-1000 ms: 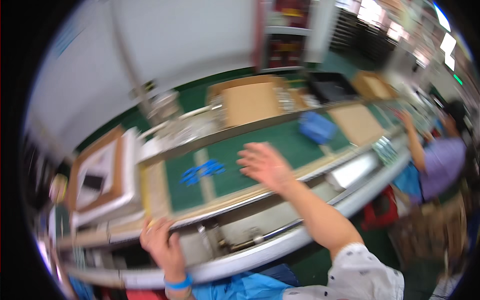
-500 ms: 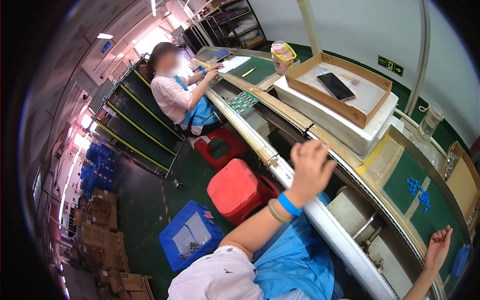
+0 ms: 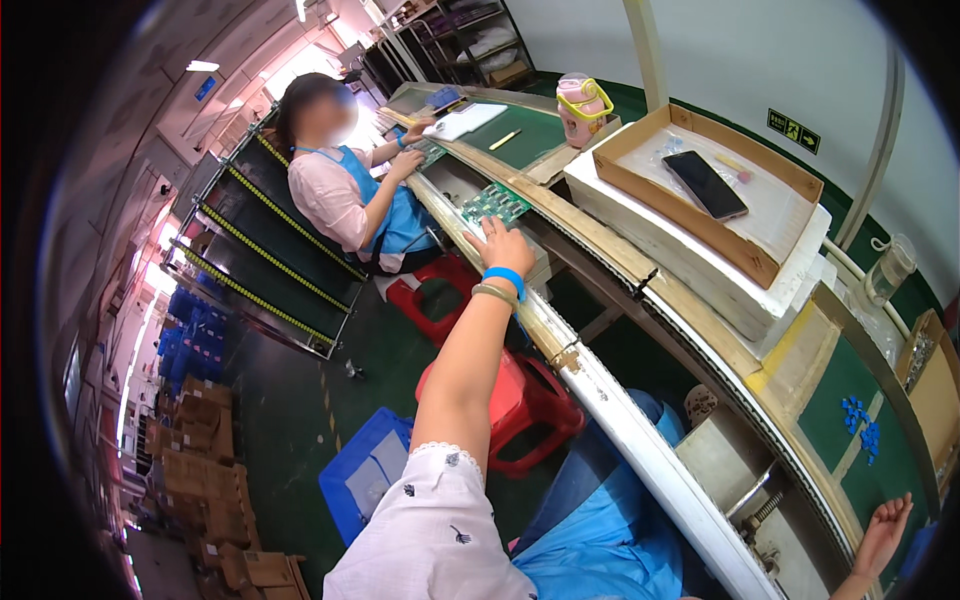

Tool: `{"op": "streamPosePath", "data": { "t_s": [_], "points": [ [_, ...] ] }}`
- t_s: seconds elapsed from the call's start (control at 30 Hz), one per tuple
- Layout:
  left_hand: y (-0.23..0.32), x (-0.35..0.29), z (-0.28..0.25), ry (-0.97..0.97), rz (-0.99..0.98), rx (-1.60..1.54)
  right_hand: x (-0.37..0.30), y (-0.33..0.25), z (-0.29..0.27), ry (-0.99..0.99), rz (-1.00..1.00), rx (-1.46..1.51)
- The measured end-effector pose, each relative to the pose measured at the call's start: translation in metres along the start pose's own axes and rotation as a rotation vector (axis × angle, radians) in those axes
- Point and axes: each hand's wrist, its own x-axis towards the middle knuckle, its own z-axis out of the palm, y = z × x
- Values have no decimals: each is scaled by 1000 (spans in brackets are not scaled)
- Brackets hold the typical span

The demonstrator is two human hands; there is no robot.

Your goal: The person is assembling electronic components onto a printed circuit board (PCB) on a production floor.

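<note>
My left arm, with a blue wristband and a bangle, stretches forward along the conveyor. My left hand (image 3: 505,250) is at the near edge of a green circuit board (image 3: 497,203), its fingers extended and slightly apart. Whether the fingertips touch the board cannot be made out. At the lower right, my right hand (image 3: 886,530) is held over the green mat (image 3: 890,490) with its fingers curled together. Anything between those fingers is too small or hidden to name. Small blue parts (image 3: 868,437) lie in a loose group on the mat beyond it.
A cardboard tray (image 3: 775,262) holding a phone (image 3: 705,184) rests on a white foam box (image 3: 690,275). Behind stands a pink bottle (image 3: 578,118). A co-worker (image 3: 340,190) sits further along the line. Red stools (image 3: 520,410) and a blue bin (image 3: 365,470) are on the floor.
My left hand has moved forward and left, from above the near conveyor rail to the circuit board. My right hand has shifted slightly lower in the picture, and the view has turned a little.
</note>
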Motion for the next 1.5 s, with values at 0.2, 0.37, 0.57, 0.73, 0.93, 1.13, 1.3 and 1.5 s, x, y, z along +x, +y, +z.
{"op": "streamPosePath", "data": {
  "t_s": [0.2,0.37,0.57,0.73,0.93,1.13,1.3,1.5],
  "points": [
    [1,16,-7,-112,52,255,-2,1,2,-20,-13,-40],
    [9,-9,-17,-83,145,300,-2,2,9,16,-6,-40],
    [30,-65,-43,-86,240,278,1,0,4,-104,37,-65],
    [48,-102,-59,-79,312,239,8,1,-2,-204,85,-57],
    [66,-146,-70,49,392,173,6,5,6,-92,78,-88],
    [87,-198,-93,-44,483,126,4,6,9,-136,76,-152],
    [102,-239,-98,69,609,22,-8,8,32,-9,67,-168],
    [126,-300,-117,158,810,-261,-6,5,22,-127,76,-192]
  ]
}}
